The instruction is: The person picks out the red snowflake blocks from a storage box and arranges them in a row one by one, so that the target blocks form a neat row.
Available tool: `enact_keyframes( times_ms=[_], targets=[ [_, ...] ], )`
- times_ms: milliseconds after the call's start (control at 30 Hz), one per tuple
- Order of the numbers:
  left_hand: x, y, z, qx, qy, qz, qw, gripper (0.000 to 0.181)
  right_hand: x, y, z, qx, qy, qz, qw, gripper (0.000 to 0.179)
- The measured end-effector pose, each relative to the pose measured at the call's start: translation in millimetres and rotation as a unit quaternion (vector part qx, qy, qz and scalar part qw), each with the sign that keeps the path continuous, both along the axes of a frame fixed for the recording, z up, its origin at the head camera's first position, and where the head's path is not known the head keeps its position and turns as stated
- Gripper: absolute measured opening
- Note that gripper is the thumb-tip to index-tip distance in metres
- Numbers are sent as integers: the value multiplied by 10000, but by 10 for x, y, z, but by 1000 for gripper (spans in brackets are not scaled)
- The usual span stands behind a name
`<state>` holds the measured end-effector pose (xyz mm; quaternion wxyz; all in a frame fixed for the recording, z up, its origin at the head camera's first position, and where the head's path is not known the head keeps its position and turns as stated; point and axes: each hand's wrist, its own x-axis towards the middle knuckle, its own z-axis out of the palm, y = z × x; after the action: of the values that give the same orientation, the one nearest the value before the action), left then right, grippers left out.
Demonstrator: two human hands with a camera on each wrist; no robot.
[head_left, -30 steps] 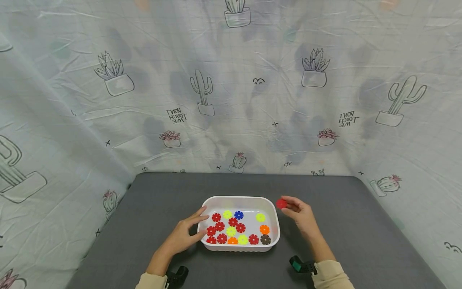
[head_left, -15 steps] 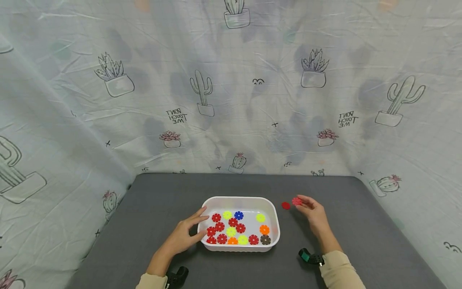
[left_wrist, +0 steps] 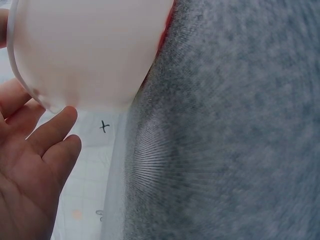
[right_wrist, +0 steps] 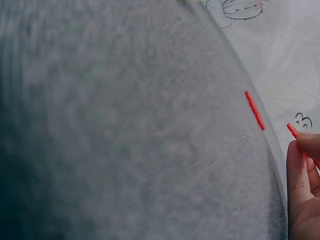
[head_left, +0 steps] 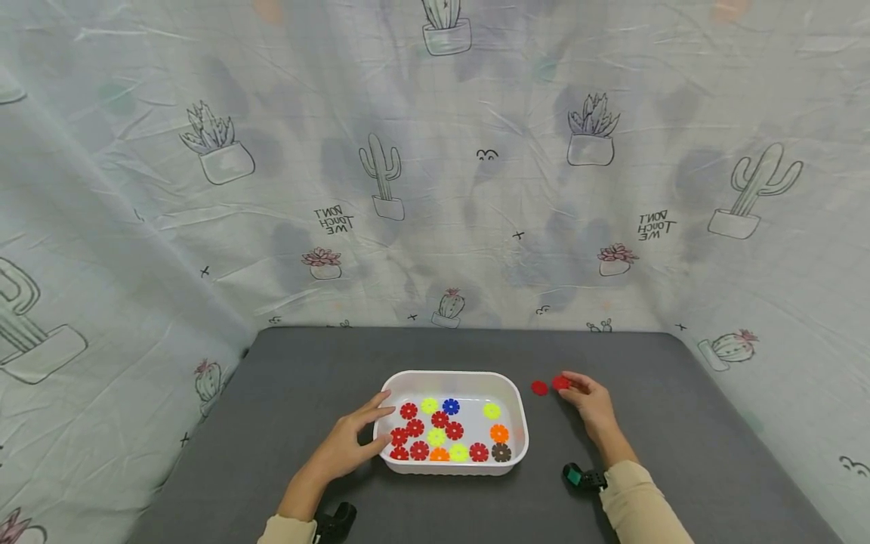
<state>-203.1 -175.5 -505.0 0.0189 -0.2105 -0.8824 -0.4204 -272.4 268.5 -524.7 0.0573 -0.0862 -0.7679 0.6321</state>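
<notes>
A white plastic tray (head_left: pixel 450 468) holds several flower-shaped notched discs, mostly red, with yellow, orange, blue and dark brown ones among them. My left hand (head_left: pixel 343 447) holds the tray's left rim. In the left wrist view, some fingers reach over the rim while two fingertips (left_wrist: pixel 71 117) lie against the outer wall. To the right of the tray, my right hand (head_left: pixel 593 404) pinches a red notched disc (head_left: pixel 560 382) between thumb and finger, close to the table. Another red disc (head_left: pixel 539 387) lies flat on the table between that hand and the tray.
A dark grey table (head_left: pixel 326 355) lies under everything. Behind it and at both sides hangs a pale cloth (head_left: pixel 435 166) printed with cactus drawings. Black straps with mounts (head_left: pixel 334 523) sit at both wrists.
My right hand has moved right, away from the tray, and then slightly down with a red disc. One red disc now lies released on the table. My left hand stays put.
</notes>
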Motion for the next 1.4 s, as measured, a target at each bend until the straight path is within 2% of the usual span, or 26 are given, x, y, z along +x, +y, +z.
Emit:
enact_keyframes(
  times_ms=[100, 233, 333, 467, 733, 833, 1000, 1167, 1400],
  targets=[
    [-1, 4, -7, 35, 16, 1, 10000, 47, -13, 4, -15, 312, 15, 21, 9995, 45],
    [-3, 7, -9, 23, 92, 11, 10000, 47, -33, 10, -24, 986, 10, 120, 9951, 41],
    [-3, 8, -9, 8, 123, 8, 9999, 47, -43, 19, -36, 1493, 90, 208, 9885, 40],
    [-2, 6, -9, 14, -4, 3, 10000, 48, -59, 38, -53, 1969, 186, 292, 9798, 39],
    [-3, 1, -16, 22, -44, 5, 10000, 48, -88, 40, -81, 2596, 337, 267, 9647, 38],
    [-5, 1, -13, 36, -41, 9, 10000, 48, -86, 29, -86, 2713, 407, 296, 9612, 39],
    [-13, 6, -19, 34, -3, 7, 10000, 47, -72, 21, -77, 2690, 411, 321, 9617, 41],
    [-15, 7, -19, 26, 32, -11, 10000, 48, -45, 13, -49, 2576, 436, 338, 9647, 45],
    [-13, 2, -10, -10, -48, 0, 10000, 48, 21, -95, 92, 2202, 556, 531, 9724, 49]
  ],
)
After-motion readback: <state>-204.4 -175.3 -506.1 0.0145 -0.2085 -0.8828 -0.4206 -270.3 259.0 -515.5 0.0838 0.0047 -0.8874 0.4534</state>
